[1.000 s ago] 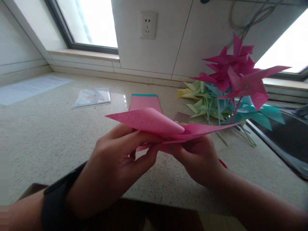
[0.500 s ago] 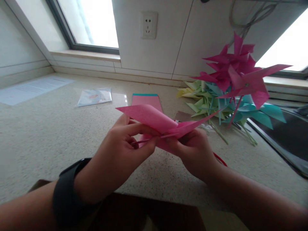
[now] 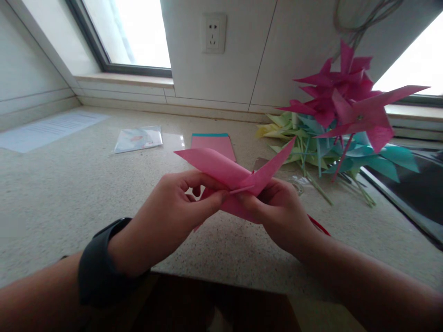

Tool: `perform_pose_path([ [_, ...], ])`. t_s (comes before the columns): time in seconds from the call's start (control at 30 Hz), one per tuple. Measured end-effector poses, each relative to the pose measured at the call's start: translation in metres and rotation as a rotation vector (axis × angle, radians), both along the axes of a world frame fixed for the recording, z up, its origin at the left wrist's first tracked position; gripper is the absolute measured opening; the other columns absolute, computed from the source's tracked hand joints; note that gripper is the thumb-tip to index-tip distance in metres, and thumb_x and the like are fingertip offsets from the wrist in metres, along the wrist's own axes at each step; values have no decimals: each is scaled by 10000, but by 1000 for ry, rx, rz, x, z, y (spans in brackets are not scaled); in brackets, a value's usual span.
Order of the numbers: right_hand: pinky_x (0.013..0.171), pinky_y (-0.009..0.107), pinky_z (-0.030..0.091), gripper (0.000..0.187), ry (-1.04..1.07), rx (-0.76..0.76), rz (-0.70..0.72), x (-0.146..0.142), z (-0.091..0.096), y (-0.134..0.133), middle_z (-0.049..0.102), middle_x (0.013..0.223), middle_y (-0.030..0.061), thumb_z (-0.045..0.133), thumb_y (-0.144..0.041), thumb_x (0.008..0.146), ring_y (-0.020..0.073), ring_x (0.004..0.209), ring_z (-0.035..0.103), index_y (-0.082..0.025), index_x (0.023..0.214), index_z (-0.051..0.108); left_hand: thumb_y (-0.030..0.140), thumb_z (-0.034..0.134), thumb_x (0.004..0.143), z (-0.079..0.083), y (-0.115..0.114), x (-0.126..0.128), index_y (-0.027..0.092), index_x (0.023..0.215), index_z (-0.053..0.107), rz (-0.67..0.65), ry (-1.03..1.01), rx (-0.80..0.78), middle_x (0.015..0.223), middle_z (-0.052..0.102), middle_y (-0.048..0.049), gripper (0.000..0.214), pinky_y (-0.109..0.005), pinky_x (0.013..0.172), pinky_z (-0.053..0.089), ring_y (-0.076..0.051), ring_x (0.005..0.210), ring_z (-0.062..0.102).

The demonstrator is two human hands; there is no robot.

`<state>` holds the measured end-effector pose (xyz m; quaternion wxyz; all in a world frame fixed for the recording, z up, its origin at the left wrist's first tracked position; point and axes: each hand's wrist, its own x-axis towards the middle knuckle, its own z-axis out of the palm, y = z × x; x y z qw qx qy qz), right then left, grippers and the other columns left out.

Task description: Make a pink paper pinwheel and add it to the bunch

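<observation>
Between my hands, above the counter, is a pink paper pinwheel (image 3: 221,166) with its blades curling up to the left and right. My left hand (image 3: 176,210) is closed on it, thumb and forefinger pinching near its middle, where a thin pink strip, perhaps a stick, crosses. On the other side my right hand (image 3: 280,212) also grips the paper, its thumb close to the left thumb. The right fingers behind the paper are partly hidden. A pink paper stack (image 3: 213,143) with a blue edge lies just behind the pinwheel.
To the right, finished pink pinwheels (image 3: 360,113) lie over green ones and blue ones (image 3: 380,161) on sticks. A dark sink (image 3: 411,193) borders them. A clear packet (image 3: 138,138) and a printed sheet (image 3: 51,131) lie left. Something red (image 3: 318,225) peeks out by my right wrist.
The pinwheel has turned in my fingers: its right blade now stands up more steeply, and the left one has shifted slightly right. Both hands keep hold.
</observation>
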<state>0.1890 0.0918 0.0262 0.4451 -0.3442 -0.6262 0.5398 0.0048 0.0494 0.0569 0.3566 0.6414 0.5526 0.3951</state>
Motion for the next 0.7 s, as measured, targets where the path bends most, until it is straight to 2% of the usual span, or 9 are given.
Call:
perform_pose_path([
  [0.17,561,208,509,29,24,-14,42,3,0,0,701,736,-14,733,-250,771,100,595,601,-223,771,744,362,679,857,1,0,-1,213,866,737,-7,-5,6,668,603,40,160,-233,521,388,-109,575,504],
  [0.37,557,231,517,53,-4,-21,45,4,2,0,738,783,-3,751,-273,761,127,617,635,-264,811,764,356,681,861,-1,1,0,231,906,748,-8,-26,-1,692,617,40,148,-233,515,381,-108,574,499],
  [0.53,483,224,451,96,-58,-16,-6,2,3,-2,672,676,0,745,-308,742,108,537,551,-214,733,725,359,688,857,-1,1,2,236,876,757,4,-9,32,643,604,50,142,-221,510,373,-102,566,478],
  [0.7,422,216,354,140,-152,-2,-90,-2,4,-4,588,598,-10,722,-325,740,95,491,457,-199,683,697,276,687,847,0,0,4,246,891,777,0,-16,75,623,593,61,104,-207,490,358,-86,540,439],
])
